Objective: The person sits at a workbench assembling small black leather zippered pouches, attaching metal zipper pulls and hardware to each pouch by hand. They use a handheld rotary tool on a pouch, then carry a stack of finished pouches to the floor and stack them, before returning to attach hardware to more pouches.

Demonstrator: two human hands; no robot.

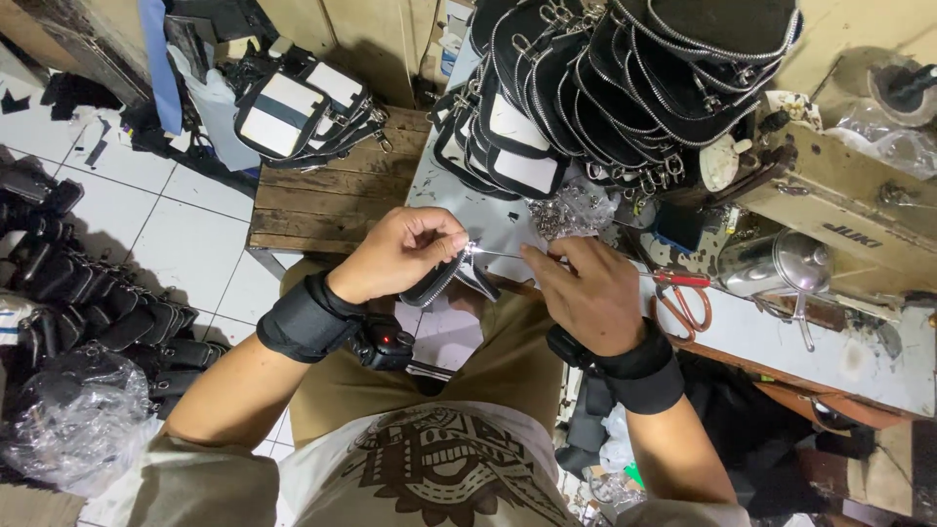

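Zippered pouch [441, 280], small and black, sits between your two hands above your lap, just off the near edge of the tabletop [859, 361]. Your left hand [395, 256] has its fingers [444, 234] curled and pinched on the pouch's upper edge, at the zipper end. Your right hand [590, 293] has thumb and forefinger pressed together on a thin metal tool [508, 254], its tip meeting the bright metal fitting at the pouch's corner. What kind of tool it is cannot be told.

Both wrists carry black straps; the left strap holds a small device with a red light [386, 342].

Just right of your right hand, red-handled scissors [683, 293] lie on the tabletop. Behind your hands, a heap of small metal hardware [576, 210] in clear plastic. Above that, a big stack of finished black pouches [625, 88] with zippers and white panels. Sewing machine [839, 210], beige, at right. Wooden stool [332, 190] at left carries more black-and-white bags [293, 107]. Floor at far left: rows of black pieces [88, 293] and a clear plastic bag [68, 420].
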